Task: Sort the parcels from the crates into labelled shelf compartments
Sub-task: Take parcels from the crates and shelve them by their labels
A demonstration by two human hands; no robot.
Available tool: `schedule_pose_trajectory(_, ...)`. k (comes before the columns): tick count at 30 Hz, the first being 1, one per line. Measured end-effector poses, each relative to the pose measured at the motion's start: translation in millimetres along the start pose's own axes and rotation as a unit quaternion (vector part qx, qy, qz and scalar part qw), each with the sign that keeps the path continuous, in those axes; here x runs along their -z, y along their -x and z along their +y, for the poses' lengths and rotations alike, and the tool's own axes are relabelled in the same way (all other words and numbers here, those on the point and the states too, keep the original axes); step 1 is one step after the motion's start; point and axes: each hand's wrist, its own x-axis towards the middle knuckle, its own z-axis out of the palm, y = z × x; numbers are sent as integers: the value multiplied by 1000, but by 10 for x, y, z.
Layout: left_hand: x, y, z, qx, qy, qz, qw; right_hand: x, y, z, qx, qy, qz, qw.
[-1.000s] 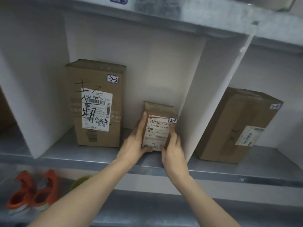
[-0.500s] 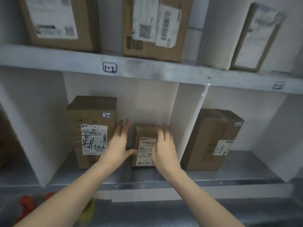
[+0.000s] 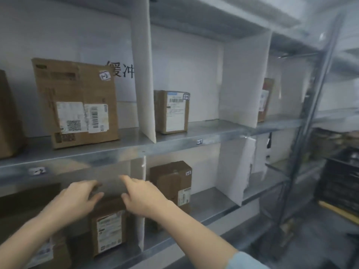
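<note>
A small brown parcel (image 3: 108, 228) with a white label stands upright in the lower middle compartment, against a white divider (image 3: 140, 235). My left hand (image 3: 77, 197) and my right hand (image 3: 143, 195) hover just above and in front of it, fingers apart, holding nothing. A larger parcel (image 3: 44, 253) stands to its left, mostly hidden by my left arm. The shelf edge above carries a small tag (image 3: 37, 170).
The upper shelf (image 3: 174, 140) holds a large parcel (image 3: 75, 101), a smaller one (image 3: 172, 111) and a third parcel (image 3: 265, 100) far right. Another brown parcel (image 3: 171, 183) sits in the lower right compartment. A metal upright (image 3: 308, 121) and dark crates (image 3: 342, 179) are at the right.
Both hands have let go of the small parcel and drawn back from it. The view has swung up and to the right, now showing the upper shelf.
</note>
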Motion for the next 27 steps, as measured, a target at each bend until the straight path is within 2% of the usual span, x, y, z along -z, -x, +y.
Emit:
schedule_pose_trajectory(6,93,-151,1520,-118,-10,25,993,796,644,808,-54,23,12,998)
schedule_pose_trajectory(14,-287,-744,4036,-246,20,-13,969,2387,2126,2766,-227,128,4,966)
schedule_pose_trajectory(18,-597,-882,5268,-310,96,-61,944,2976,3007,3592,-317,148,26,937)
schedule_pose_trajectory(21,-894,-938,6227,-358,107,-97,922,3342,3714,4187,-380,150,51,911)
schedule_pose_trajectory(27,-1482,-1172,7885,-450,130,-125,875,3899,4906,5154,-508,168,127,835)
